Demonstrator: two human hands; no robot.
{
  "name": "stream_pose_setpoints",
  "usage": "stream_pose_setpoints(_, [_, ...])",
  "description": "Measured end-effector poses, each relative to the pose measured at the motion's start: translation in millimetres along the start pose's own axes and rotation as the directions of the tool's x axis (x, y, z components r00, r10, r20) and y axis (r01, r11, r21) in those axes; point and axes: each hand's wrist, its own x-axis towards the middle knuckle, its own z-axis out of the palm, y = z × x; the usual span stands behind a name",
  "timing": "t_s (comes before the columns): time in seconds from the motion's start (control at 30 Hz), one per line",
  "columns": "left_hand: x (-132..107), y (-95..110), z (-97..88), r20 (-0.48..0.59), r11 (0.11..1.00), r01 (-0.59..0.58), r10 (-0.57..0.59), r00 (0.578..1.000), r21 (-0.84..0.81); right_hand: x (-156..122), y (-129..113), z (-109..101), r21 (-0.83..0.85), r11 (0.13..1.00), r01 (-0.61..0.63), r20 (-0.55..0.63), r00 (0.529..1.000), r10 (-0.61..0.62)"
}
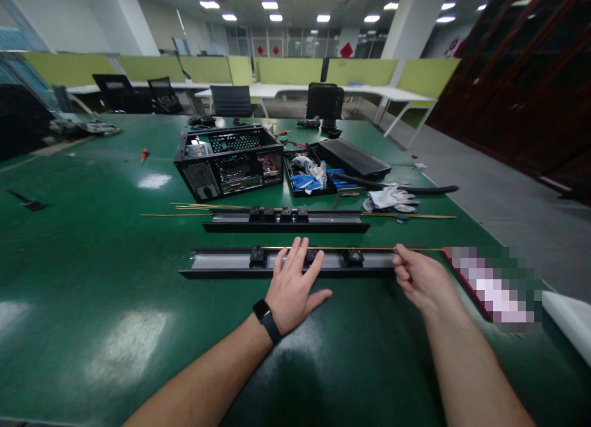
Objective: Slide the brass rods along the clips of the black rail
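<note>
A long black channel with a pale inner floor lies crosswise on the green table. Black blocks stand inside it, among them one at the left and one at the right. My left hand rests over the channel's middle, fingers spread, partly covering another block. A thin brass-coloured rod runs along the channel's far side. At the channel's right end my right hand pinches this rod between thumb and fingers. Part of the rod is hidden behind my left fingers.
A second channel with several blocks and thin rods lies just beyond. Farther back are an open computer case, a tray with gloves, a black panel and another glove. A pixelated, red-edged item lies right.
</note>
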Motion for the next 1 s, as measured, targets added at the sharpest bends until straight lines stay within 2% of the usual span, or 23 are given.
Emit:
stream_pose_setpoints(0.1, [0.4, -0.3, 0.2, -0.010, 1.000, -0.002, 0.002, 1.000, -0.002, -2.0, 1.0, 3.9, -0.030, 0.999, -0.040, -0.010, 0.999, 0.039])
stream_pose_setpoints(0.53, [0.5, 0.6, -1.6, 0.014, 1.000, 0.004, -0.004, 1.000, -0.006, -2.8, 5.8, 9.2, -0.024, 0.997, 0.070, 0.020, 0.997, -0.070])
stream_pose_setpoints(0.67, [0.6, 0.9, -1.6, 0.003, 1.000, 0.003, -0.003, 1.000, -0.005, -3.6, 9.2, 11.4, -0.060, 0.996, 0.071, 0.053, 0.996, -0.068])
stream_pose_setpoints(0.8, [0.4, 0.4, -0.4, -0.002, 1.000, -0.002, 0.002, 1.000, -0.005, -9.0, 14.0, 17.2, -0.116, 0.993, 0.019, 0.157, 0.988, 0.000])
stream_pose_setpoints(0.87, [0.4, -0.1, 0.4, -0.003, 1.000, 0.000, 0.000, 1.000, -0.007, -11.9, 13.6, 19.8, -0.078, 0.997, 0.030, 0.160, 0.987, -0.017])
stream_pose_setpoints(1.0, [0.3, -0.3, 1.1, -0.002, 1.000, 0.004, -0.004, 1.000, -0.006, -12.1, 7.1, 18.8, 0.037, 0.998, 0.046, -0.013, 0.999, -0.046])
